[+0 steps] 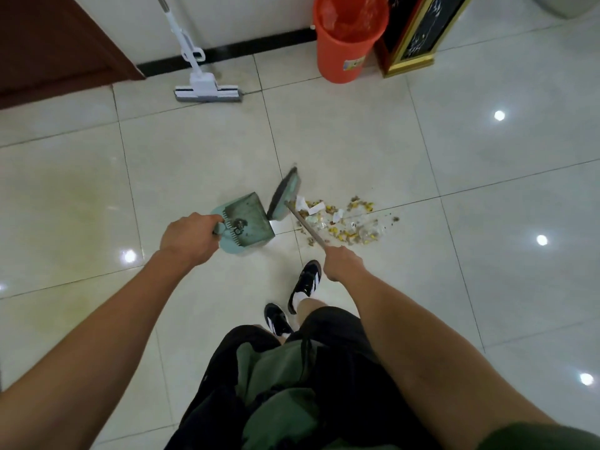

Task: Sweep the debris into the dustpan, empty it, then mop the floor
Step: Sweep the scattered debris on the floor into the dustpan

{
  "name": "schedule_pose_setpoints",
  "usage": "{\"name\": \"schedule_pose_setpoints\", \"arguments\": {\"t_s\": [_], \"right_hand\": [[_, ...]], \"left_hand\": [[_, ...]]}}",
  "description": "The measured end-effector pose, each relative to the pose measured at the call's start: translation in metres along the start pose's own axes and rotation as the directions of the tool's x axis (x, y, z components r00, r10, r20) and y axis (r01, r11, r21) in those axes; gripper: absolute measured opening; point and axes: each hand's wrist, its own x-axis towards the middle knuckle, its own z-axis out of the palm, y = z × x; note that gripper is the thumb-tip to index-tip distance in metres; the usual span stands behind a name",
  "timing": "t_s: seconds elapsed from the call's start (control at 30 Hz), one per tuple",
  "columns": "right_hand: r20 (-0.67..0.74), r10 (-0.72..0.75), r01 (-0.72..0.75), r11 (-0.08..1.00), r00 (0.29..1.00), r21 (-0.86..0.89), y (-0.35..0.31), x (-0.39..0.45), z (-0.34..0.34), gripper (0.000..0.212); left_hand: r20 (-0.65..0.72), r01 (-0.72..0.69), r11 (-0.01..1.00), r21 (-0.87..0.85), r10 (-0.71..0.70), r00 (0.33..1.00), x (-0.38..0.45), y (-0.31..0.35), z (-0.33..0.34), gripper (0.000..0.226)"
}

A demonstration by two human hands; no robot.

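My left hand (186,238) grips the light teal plastic dustpan (248,219) by its handle. My right hand (342,263) holds the thin, stiff broom (285,198); the loose scattered debris (347,222) should slide easily.

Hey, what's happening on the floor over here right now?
A person is sweeping. The left hand holds the dustpan on the tiles, and the right hand grips the broom, whose head sits between the dustpan and the debris. The debris is still on the floor. A mop and an orange bin wait by the wall.
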Motion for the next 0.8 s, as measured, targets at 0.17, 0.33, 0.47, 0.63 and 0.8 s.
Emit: {"name": "schedule_pose_setpoints", "arguments": {"t_s": [0.17, 0.33, 0.47, 0.63, 0.8], "right_hand": [[-0.040, 0.038, -0.039, 0.999, 0.998, -0.029, 0.021, -0.030, 0.032, 0.048], [-0.068, 0.070, -0.075, 0.994, 0.995, -0.076, 0.051, -0.068, 0.070, 0.046], [-0.074, 0.097, -0.105, 0.988, 0.993, -0.117, 0.080, -0.087, 0.087, 0.044], [-0.103, 0.101, -0.117, 0.980, 0.990, -0.161, 0.123, -0.099, 0.088, 0.040], [-0.100, 0.106, -0.123, 0.975, 0.989, -0.186, 0.179, -0.102, 0.087, 0.041]], "left_hand": [[-0.023, -0.006, 0.999, -0.053, 0.005, 1.000, -0.035, 0.006, 0.034, 0.024], [-0.059, -0.039, 0.996, -0.083, 0.034, 0.998, -0.079, 0.005, 0.072, 0.020], [-0.054, -0.046, 0.994, -0.103, 0.040, 0.998, -0.105, 0.016, 0.091, 0.019], [-0.045, -0.040, 0.989, -0.144, 0.034, 0.998, -0.125, 0.047, 0.105, 0.015], [-0.025, -0.016, 0.984, -0.175, 0.012, 1.000, -0.134, 0.098, 0.112, 0.012]]}}
